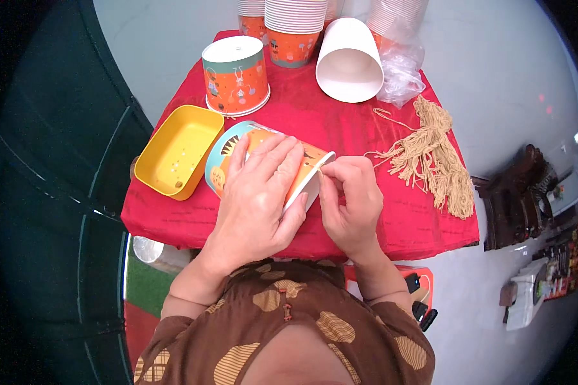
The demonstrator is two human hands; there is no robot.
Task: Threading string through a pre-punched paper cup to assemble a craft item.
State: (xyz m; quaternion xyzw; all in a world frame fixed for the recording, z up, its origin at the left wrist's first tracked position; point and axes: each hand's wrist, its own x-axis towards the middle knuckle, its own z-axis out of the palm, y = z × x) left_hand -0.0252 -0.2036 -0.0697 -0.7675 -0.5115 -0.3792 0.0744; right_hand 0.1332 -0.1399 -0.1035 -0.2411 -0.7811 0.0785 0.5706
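Note:
A printed orange and teal paper tub [227, 142] lies on its side in front of me, its white rim turned to the right. My left hand [258, 186] is laid over the tub's side, fingers along the print and thumb near the rim, holding it against the table. At the rim, my right hand [350, 202] is closed in a pinch on a thin tan string [319, 165]. Its fingers partly hide the string; a loose strand shows just right of the hand. The underside of the tub is hidden.
A bundle of tan strings [438, 157] lies at right on the red-covered table [392, 224]. At left sits a yellow tray [149, 160] with small bits inside. Behind are an upturned printed tub [237, 83], a white tub [350, 61], stacked tubs [294, 32] and a plastic bag [401, 70].

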